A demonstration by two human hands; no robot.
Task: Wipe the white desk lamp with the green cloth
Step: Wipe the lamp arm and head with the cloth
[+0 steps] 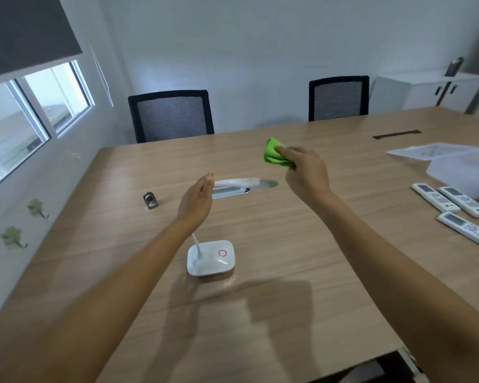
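Observation:
The white desk lamp stands on the wooden table, its square base (pixel 211 258) bearing a pink ring. Its thin neck rises behind my left wrist to a long flat head (pixel 246 183) that points right. My left hand (pixel 196 201) is at the near end of the lamp head, fingers straight and together, and seems to touch it. The bunched green cloth (pixel 274 152) is pinched in my right hand (pixel 306 172), which hovers just above and beyond the head's far tip, apart from it.
Three white remote controls (pixel 454 207) and loose papers (pixel 454 158) lie at the right of the table (pixel 288 244). A small metal object (pixel 150 200) sits to the left of the lamp. Two black mesh chairs (pixel 172 114) stand at the far edge.

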